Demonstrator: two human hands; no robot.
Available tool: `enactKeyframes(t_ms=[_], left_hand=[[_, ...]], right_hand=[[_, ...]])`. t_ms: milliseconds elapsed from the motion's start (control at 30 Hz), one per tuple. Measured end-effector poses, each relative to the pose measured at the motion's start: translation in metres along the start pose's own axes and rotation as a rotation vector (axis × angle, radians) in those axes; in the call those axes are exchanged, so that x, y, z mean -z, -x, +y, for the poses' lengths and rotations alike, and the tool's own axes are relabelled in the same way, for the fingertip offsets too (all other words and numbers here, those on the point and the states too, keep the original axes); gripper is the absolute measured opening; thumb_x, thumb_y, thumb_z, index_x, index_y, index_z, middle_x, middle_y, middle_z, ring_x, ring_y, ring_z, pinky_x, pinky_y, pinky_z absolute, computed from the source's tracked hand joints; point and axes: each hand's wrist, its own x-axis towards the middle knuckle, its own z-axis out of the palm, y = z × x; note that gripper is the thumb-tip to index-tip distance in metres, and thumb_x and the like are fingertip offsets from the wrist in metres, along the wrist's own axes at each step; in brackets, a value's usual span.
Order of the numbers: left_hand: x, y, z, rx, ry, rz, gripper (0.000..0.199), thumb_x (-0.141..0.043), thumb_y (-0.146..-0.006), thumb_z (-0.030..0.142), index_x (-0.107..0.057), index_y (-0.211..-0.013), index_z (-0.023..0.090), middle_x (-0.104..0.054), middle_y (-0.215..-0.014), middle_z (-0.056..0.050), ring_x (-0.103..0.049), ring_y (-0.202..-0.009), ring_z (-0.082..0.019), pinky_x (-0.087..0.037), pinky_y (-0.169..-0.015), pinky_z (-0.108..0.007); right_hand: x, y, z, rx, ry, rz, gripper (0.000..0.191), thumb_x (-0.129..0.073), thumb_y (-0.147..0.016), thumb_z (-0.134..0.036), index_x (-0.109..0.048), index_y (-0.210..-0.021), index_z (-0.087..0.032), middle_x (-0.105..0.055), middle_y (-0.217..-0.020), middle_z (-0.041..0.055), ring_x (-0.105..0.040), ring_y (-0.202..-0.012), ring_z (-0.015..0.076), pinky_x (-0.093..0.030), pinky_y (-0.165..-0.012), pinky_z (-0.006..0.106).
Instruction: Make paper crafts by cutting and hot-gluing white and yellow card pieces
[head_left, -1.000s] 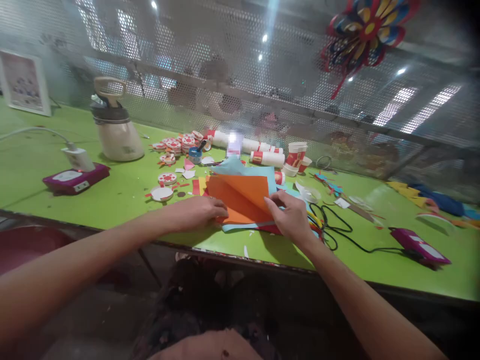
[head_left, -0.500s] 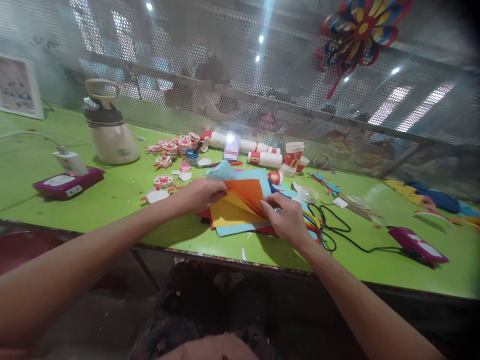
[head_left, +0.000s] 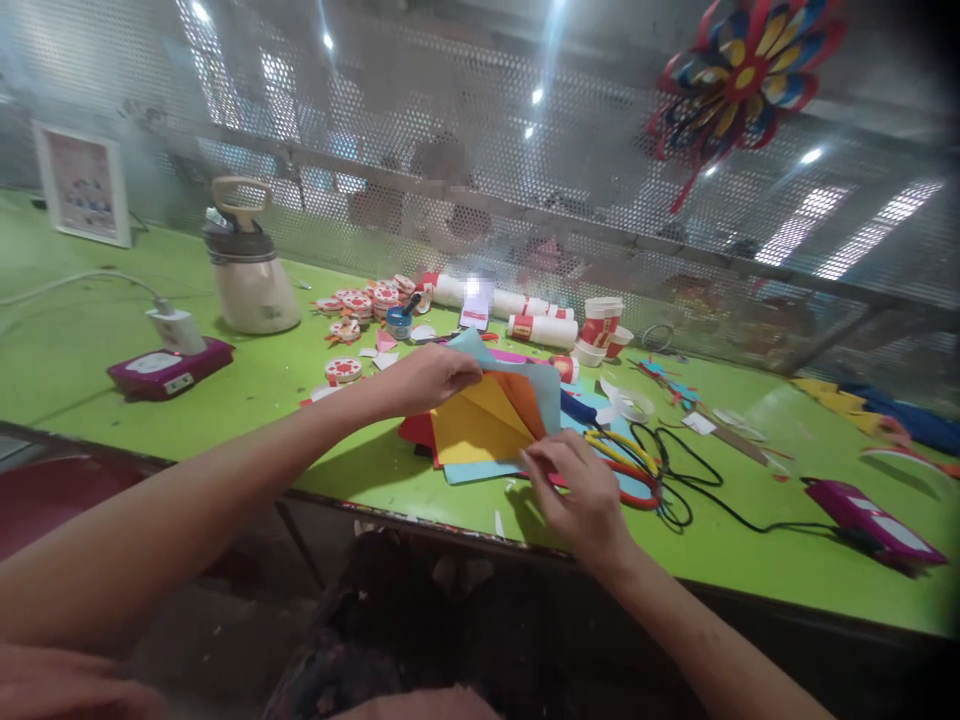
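Observation:
My left hand (head_left: 450, 375) pinches the raised upper left edge of several coloured paper sheets. An orange sheet (head_left: 517, 395) and a light blue sheet (head_left: 550, 392) are lifted and curl to the right. Beneath them lies a yellow sheet (head_left: 476, 430) with a crease across it, on top of more blue and red paper. My right hand (head_left: 581, 490) is closed at the lower right edge of the stack, fingertips pinching the paper edge. Scissors with red and yellow handles (head_left: 637, 482) lie just right of that hand, beside a dark blue handled tool (head_left: 579, 407).
A lit phone (head_left: 474, 305) leans against white paper-cup rolls (head_left: 544, 330) behind the stack. Left are a pump sprayer (head_left: 255, 285), a purple power strip (head_left: 172, 370) and round red-white paper pieces (head_left: 343, 369). Black cable (head_left: 720, 490) runs to another purple strip (head_left: 874, 520).
My right hand has moved down and toward me along the sheets' right side. The orange sheet is folded back, and more of the yellow sheet shows. The view has shifted slightly left.

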Motion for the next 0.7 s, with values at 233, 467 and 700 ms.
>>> enactKeyframes(t_ms=[233,467,700], left_hand=[[0.001,-0.003,-0.002,0.021,0.035,-0.024,0.025,-0.045,-0.086,0.022,-0.068,-0.089,0.012,-0.071,-0.079,-0.008,-0.058,-0.068,-0.014,-0.039,-0.062,-0.025],[0.001,-0.004,-0.006,0.056,0.090,-0.046,0.023,-0.047,-0.083,0.021,-0.069,-0.087,0.014,-0.070,-0.073,-0.005,-0.056,-0.063,-0.013,-0.038,-0.058,-0.022],[0.007,0.007,-0.007,0.041,0.205,-0.112,0.022,-0.052,-0.082,0.024,-0.068,-0.093,0.014,-0.071,-0.085,-0.005,-0.060,-0.072,-0.013,-0.042,-0.064,-0.022]], right_hand=[[-0.023,-0.006,-0.012,0.073,0.328,-0.355,0.012,-0.051,-0.086,-0.015,-0.062,-0.088,-0.014,-0.056,-0.081,0.0090,-0.052,-0.078,0.0222,-0.040,-0.064,0.031],[-0.028,-0.025,-0.009,0.175,0.525,-0.465,0.017,-0.052,-0.077,-0.001,-0.061,-0.072,-0.015,-0.059,-0.075,0.0093,-0.052,-0.069,0.0214,-0.030,-0.054,0.031],[-0.019,-0.035,0.013,0.049,0.485,-0.368,0.020,-0.049,-0.086,-0.012,-0.064,-0.075,-0.016,-0.059,-0.073,0.0069,-0.053,-0.062,0.0180,-0.030,-0.052,0.029]])
